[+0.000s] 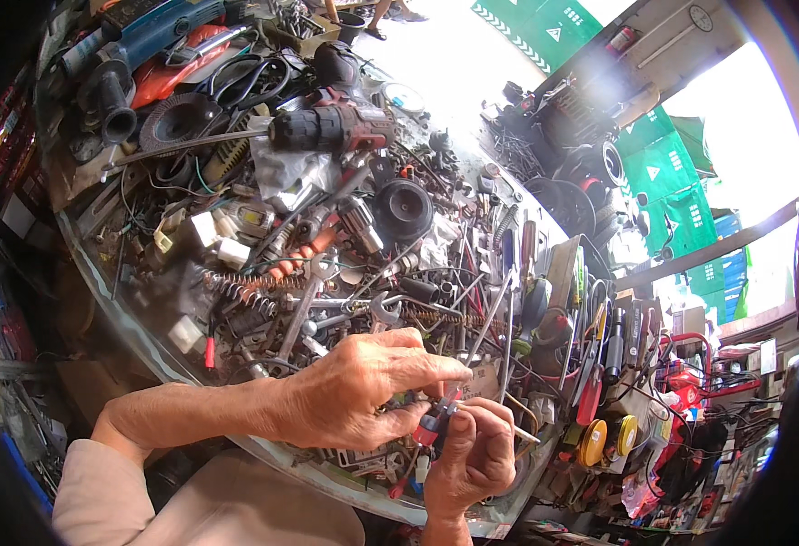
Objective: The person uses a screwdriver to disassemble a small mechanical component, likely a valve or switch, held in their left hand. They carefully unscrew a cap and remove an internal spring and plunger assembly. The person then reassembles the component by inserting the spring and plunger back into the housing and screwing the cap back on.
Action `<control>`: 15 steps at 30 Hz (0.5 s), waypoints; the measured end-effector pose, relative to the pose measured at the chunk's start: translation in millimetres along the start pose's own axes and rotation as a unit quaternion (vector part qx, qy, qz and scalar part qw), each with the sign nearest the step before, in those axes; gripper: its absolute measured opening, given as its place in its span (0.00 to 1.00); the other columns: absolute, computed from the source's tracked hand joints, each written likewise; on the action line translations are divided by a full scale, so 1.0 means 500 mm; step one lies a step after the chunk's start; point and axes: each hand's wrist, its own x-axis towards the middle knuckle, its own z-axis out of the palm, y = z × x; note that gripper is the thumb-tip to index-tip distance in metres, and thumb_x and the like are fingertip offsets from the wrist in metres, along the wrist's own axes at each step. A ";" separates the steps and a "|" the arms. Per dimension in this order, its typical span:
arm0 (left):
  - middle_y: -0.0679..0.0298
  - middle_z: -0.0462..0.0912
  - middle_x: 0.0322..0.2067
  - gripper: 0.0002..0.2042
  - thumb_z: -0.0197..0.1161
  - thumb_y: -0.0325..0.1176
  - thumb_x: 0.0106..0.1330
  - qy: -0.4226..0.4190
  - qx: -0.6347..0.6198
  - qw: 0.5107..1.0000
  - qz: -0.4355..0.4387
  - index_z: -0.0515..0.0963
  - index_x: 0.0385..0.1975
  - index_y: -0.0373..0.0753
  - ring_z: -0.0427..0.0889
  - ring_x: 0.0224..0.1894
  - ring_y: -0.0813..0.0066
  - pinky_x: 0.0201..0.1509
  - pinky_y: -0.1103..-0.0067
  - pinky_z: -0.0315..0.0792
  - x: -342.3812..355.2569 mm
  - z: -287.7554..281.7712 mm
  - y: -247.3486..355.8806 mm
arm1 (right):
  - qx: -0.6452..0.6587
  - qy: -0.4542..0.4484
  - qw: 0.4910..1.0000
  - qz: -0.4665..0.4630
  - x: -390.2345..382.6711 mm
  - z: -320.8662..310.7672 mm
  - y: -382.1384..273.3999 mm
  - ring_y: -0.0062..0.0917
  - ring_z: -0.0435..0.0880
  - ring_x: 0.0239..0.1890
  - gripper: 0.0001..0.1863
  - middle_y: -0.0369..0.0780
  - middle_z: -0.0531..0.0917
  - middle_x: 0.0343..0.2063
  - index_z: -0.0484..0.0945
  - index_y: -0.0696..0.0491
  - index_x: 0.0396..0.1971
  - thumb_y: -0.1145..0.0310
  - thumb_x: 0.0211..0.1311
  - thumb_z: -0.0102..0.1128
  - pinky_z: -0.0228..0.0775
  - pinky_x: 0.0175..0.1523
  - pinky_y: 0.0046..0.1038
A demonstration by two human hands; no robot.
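Observation:
Both of my hands meet above the near edge of the cluttered workbench. My left hand [358,387] reaches in from the left, its index finger stretched over a small red-and-grey part [429,425] and its thumb against the part's side. On the other side my right hand [474,457] pinches the same part between thumb and curled fingers. A thin white stick [522,435] pokes out to the right past my right fingers; what it is I cannot tell. Behind my hands lie open-ended wrenches [301,314] and coil springs [252,280].
A cordless drill [345,127] with a long bit lies across the pile. A blue power tool [158,36] rests at the far left. Screwdrivers and pliers [590,391] stand upright at the right, beside yellow tape rolls [593,442]. The bench's glass edge [122,314] curves along the near left.

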 end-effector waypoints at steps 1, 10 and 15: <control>0.61 0.82 0.32 0.23 0.65 0.21 0.49 0.001 -0.011 1.000 -0.013 0.75 0.50 0.34 0.79 0.35 0.64 0.41 0.73 0.75 0.001 -0.001 0.002 | 0.002 0.002 1.000 0.002 0.000 0.000 -0.001 0.21 0.74 0.36 0.08 0.41 0.78 0.34 0.77 0.61 0.29 0.71 0.61 0.62 0.66 0.44 0.22; 0.63 0.85 0.34 0.19 0.70 0.23 0.55 0.006 -0.214 0.955 -0.207 0.77 0.47 0.34 0.83 0.37 0.79 0.45 0.80 0.77 0.000 -0.004 0.005 | 0.025 0.003 1.000 0.013 0.000 -0.002 -0.002 0.20 0.74 0.36 0.08 0.42 0.77 0.35 0.76 0.61 0.31 0.71 0.62 0.62 0.67 0.44 0.21; 0.62 0.85 0.33 0.09 0.72 0.25 0.54 0.018 -0.266 0.933 -0.243 0.84 0.35 0.36 0.81 0.38 0.81 0.46 0.81 0.76 -0.006 -0.001 -0.004 | 0.053 -0.017 0.998 0.033 0.002 -0.004 0.003 0.19 0.74 0.36 0.09 0.41 0.77 0.35 0.76 0.61 0.32 0.70 0.63 0.61 0.67 0.44 0.20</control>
